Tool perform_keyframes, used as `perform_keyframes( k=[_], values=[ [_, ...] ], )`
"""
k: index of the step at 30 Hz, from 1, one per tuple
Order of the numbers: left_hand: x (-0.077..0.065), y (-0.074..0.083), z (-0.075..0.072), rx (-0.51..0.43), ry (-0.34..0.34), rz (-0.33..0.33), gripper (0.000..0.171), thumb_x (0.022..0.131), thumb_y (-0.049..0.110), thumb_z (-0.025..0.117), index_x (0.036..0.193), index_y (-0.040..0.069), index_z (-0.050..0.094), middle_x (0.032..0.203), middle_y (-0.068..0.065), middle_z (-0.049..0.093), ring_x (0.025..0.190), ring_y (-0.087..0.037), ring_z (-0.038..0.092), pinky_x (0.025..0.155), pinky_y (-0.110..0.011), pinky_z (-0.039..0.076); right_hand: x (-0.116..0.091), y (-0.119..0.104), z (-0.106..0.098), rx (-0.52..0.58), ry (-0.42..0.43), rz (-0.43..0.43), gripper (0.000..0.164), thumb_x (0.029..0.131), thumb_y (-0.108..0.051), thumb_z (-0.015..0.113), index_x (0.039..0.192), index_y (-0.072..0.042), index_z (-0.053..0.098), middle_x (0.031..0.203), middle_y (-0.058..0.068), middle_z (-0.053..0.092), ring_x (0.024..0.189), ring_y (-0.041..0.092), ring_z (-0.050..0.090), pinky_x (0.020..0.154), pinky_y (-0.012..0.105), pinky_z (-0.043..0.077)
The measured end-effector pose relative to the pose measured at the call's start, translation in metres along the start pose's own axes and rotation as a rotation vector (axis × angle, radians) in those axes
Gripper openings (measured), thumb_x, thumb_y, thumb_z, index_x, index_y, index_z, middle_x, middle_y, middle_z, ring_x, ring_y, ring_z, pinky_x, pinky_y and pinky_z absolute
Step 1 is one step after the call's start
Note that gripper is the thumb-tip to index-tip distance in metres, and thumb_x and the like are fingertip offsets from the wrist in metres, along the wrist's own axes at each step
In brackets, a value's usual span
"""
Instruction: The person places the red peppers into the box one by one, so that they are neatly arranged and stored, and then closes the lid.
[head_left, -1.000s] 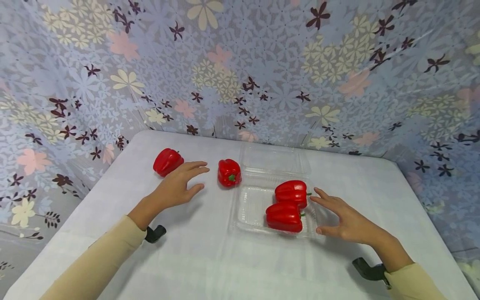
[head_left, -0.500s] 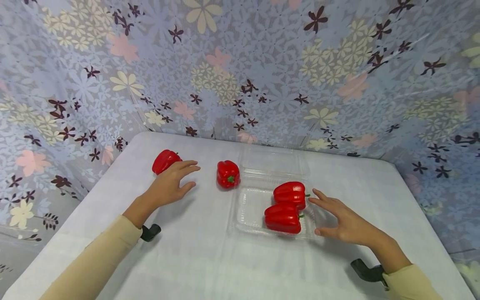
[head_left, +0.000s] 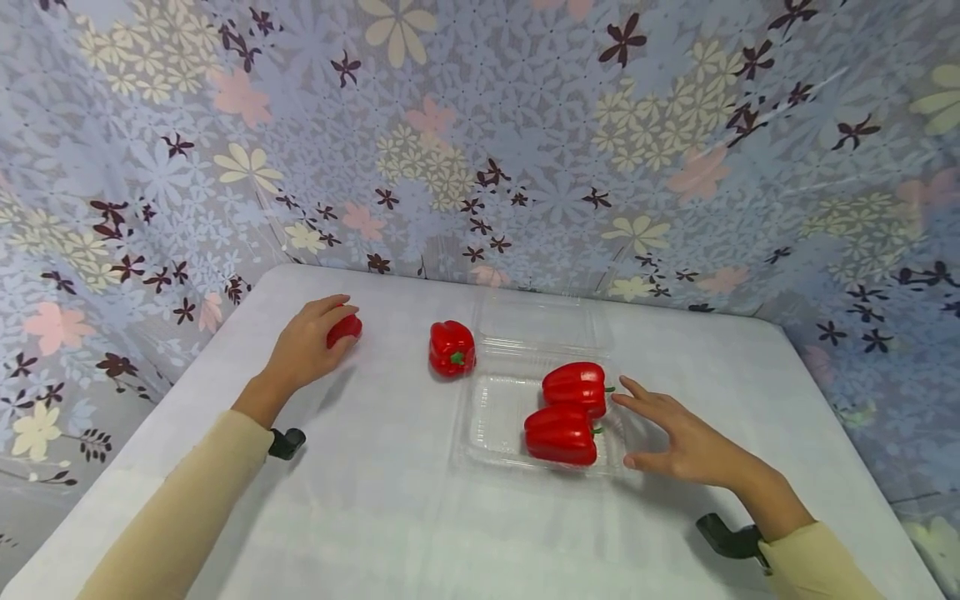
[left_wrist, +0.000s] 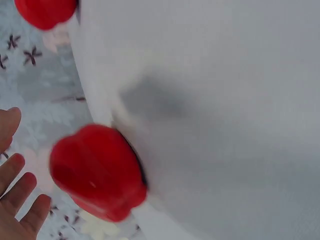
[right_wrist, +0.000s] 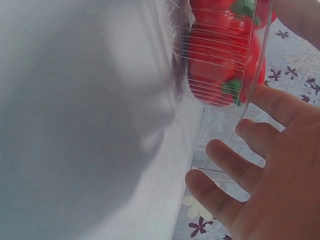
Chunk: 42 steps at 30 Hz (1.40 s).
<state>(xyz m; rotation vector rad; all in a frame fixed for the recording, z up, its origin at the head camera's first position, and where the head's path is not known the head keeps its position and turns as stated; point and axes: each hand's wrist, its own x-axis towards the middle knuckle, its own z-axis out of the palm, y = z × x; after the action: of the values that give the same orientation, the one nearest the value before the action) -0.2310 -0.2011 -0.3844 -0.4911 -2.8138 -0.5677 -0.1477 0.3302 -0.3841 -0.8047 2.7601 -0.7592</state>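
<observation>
My left hand (head_left: 303,344) is at the far left red bell pepper (head_left: 344,330), partly covering it in the head view. In the left wrist view, the spread fingers (left_wrist: 20,192) stand a little apart from that bell pepper (left_wrist: 97,172). A second red bell pepper (head_left: 452,348) lies on the table between that hand and a clear plastic clamshell box (head_left: 498,417). Two more bell peppers, one behind (head_left: 576,388) and one in front (head_left: 561,435), lie side by side in the box's right half. Beside its right wall, my right hand (head_left: 686,437) holds nothing, fingers extended near the rim (right_wrist: 257,60).
The box's clear lid (head_left: 543,321) lies folded back toward the rear edge of the white-covered table (head_left: 390,500). Behind stands a flowered cloth (head_left: 480,125). Black camera mounts show below the left wrist (head_left: 287,443) and the right wrist (head_left: 726,537).
My left hand has moved left and farther back, from in front of the far left bell pepper to round it. My right hand stays beside the box. The view has shifted slightly.
</observation>
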Motion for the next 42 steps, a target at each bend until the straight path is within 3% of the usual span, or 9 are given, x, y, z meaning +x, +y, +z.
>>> perform_keyframes(
  k=[5, 12, 20, 35, 42],
  values=[
    [0.005, -0.016, 0.001, -0.009, -0.007, -0.083, 0.055, 0.087, 0.015, 0.072, 0.137, 0.003, 0.054, 0.15, -0.022, 0.044, 0.135, -0.044, 0.042, 0.097, -0.062, 0.052, -0.001, 0.001, 0.001, 0.004, 0.005, 0.002, 0.078, 0.08, -0.033, 0.08, 0.146, -0.008, 0.048, 0.159, 0.024, 0.033, 0.135, 0.05, 0.04, 0.098, 0.077, 0.037],
    [0.012, -0.029, -0.002, -0.013, -0.132, -0.209, 0.065, 0.088, 0.018, 0.07, 0.146, 0.005, 0.043, 0.157, -0.021, 0.034, 0.14, -0.046, 0.035, 0.098, -0.064, 0.05, -0.002, 0.001, 0.0, 0.014, 0.008, -0.002, 0.081, 0.08, -0.034, 0.08, 0.148, -0.007, 0.045, 0.159, 0.024, 0.032, 0.136, 0.049, 0.039, 0.099, 0.076, 0.037],
    [0.011, -0.036, -0.003, -0.053, -0.262, -0.274, 0.075, 0.088, 0.021, 0.071, 0.152, 0.008, 0.034, 0.158, -0.022, 0.03, 0.141, -0.048, 0.032, 0.098, -0.064, 0.049, -0.002, 0.001, 0.001, 0.019, 0.0, 0.001, 0.086, 0.08, -0.033, 0.08, 0.151, -0.006, 0.04, 0.16, 0.024, 0.032, 0.136, 0.049, 0.041, 0.1, 0.075, 0.038],
    [0.007, -0.04, 0.002, -0.103, -0.216, -0.248, 0.077, 0.087, 0.015, 0.072, 0.152, 0.007, 0.033, 0.158, -0.023, 0.029, 0.141, -0.048, 0.032, 0.099, -0.064, 0.049, 0.0, 0.003, 0.001, -0.002, 0.011, -0.008, 0.087, 0.079, -0.034, 0.08, 0.15, -0.003, 0.04, 0.159, 0.024, 0.033, 0.135, 0.049, 0.044, 0.1, 0.073, 0.04],
    [0.006, -0.041, 0.002, -0.138, -0.22, -0.265, 0.077, 0.087, 0.015, 0.072, 0.152, 0.007, 0.032, 0.159, -0.023, 0.027, 0.141, -0.049, 0.032, 0.1, -0.064, 0.048, 0.0, 0.004, 0.001, -0.01, 0.018, -0.02, 0.087, 0.079, -0.034, 0.081, 0.149, -0.001, 0.041, 0.158, 0.025, 0.035, 0.133, 0.049, 0.045, 0.1, 0.072, 0.042]
  ],
)
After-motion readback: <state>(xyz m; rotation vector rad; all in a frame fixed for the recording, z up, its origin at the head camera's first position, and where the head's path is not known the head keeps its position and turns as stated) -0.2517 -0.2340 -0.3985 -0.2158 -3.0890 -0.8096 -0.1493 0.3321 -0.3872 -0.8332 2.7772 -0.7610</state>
